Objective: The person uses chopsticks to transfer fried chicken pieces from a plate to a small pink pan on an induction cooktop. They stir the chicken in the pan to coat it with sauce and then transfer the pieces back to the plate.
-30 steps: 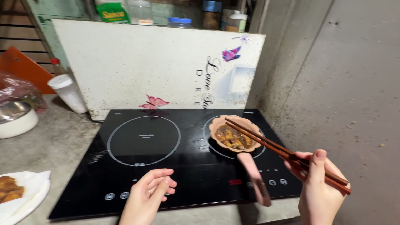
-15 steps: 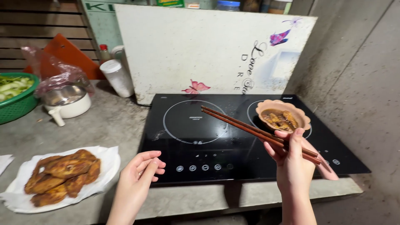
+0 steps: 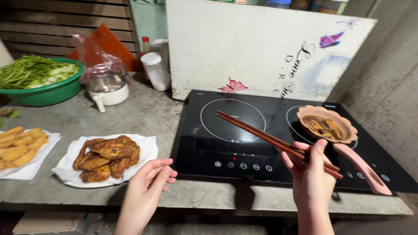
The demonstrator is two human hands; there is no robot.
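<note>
Wooden chopsticks (image 3: 265, 135), pinched in the right hand (image 3: 310, 174), slant upper-left, seemingly over the hob, while the left hand (image 3: 150, 180) hovers loosely open, empty.

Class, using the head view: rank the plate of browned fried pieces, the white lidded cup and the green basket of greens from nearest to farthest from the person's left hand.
From the left hand:
1. Plate of browned fried pieces, just to its left at the counter's front.
2. White lidded cup, at the back beside the splash board.
3. Green basket of greens, far back left.
</note>
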